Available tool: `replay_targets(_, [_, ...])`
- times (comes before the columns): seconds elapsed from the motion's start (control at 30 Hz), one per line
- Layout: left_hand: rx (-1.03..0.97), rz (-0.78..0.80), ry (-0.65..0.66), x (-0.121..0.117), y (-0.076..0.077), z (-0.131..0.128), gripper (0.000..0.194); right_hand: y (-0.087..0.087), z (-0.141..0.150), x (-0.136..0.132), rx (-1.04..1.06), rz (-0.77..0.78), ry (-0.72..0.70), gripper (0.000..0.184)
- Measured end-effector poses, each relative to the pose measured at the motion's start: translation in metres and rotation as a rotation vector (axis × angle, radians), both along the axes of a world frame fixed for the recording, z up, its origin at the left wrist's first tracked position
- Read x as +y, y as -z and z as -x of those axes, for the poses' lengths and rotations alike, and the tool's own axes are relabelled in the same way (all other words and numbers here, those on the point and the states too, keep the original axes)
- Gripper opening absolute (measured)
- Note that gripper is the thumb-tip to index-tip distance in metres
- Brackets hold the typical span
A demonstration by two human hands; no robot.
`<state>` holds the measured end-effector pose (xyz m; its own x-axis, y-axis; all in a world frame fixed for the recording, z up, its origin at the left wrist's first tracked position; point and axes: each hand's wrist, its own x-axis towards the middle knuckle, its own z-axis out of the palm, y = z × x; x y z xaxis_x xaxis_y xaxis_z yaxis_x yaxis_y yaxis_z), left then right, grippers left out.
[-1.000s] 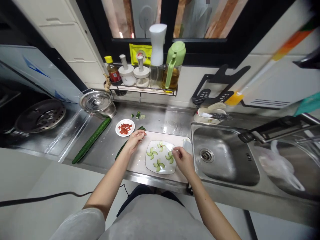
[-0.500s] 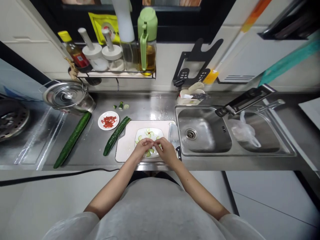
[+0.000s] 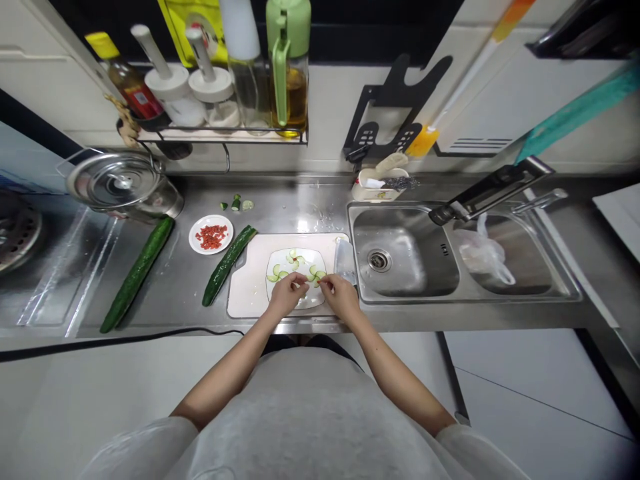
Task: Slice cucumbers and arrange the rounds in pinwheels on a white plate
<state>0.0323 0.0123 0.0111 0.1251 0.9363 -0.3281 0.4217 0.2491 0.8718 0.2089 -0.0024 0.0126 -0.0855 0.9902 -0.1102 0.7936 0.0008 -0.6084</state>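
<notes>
Over a white squarish plate [image 3: 275, 259], my two hands are apart with their fingers pinched. At the fingertips of my right hand [image 3: 342, 297] is a small red piece [image 3: 319, 282], beside the right-hand cucumber pinwheel [image 3: 315, 273]. My left hand [image 3: 289, 295] is closed in a pinch above the front of the plate; whatever it holds is too small to make out. Curved cucumber slices [image 3: 277, 273] also form pinwheels at the left and back, the back one with a red centre. Beneath lies a pale cutting board [image 3: 247, 283]. A small round plate [image 3: 211, 251] bears chopped red pieces [image 3: 212, 235].
A cut cucumber [image 3: 227, 267] lies left of the board, and a whole one [image 3: 137, 277] farther left. A wide-bladed knife [image 3: 344, 259] rests at the board's right edge, beside the sink [image 3: 405, 290]. Cucumber ends [image 3: 235, 204] and a lidded pot [image 3: 120, 181] stand behind.
My left hand came from near the small plate to meet my right hand over the squarish plate. Now the hands have parted slightly, the red piece showing at my right fingertips. The view tilted down.
</notes>
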Motion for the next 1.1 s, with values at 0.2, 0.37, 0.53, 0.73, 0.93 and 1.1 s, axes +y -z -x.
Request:
replay_targets(0.2, [0.302,-0.15,0.062,0.024,0.001,-0.003,0.012,0.009,0.001,0.024,-0.194,0.07,-0.034,0.02])
replay_targets(0.37, [0.431,-0.153,0.153,0.035,0.001,-0.019,0.011,0.01,0.006,0.029,-0.274,0.137,-0.076,0.022])
replay_targets(0.53, [0.5,-0.123,0.186,0.039,0.002,-0.029,0.014,0.012,0.006,0.031,-0.294,0.17,-0.095,0.024])
replay_targets(0.73, [0.543,-0.104,0.217,0.04,0.01,-0.033,0.016,0.013,0.006,0.034,-0.309,0.178,-0.102,0.024])
replay_targets(0.93, [0.544,-0.145,0.219,0.04,0.014,-0.036,0.015,0.015,0.007,0.036,-0.315,0.174,-0.106,0.022])
replay_targets(1.1, [0.559,-0.149,0.23,0.039,0.015,-0.036,0.015,0.015,0.007,0.036,-0.294,0.176,-0.073,0.019])
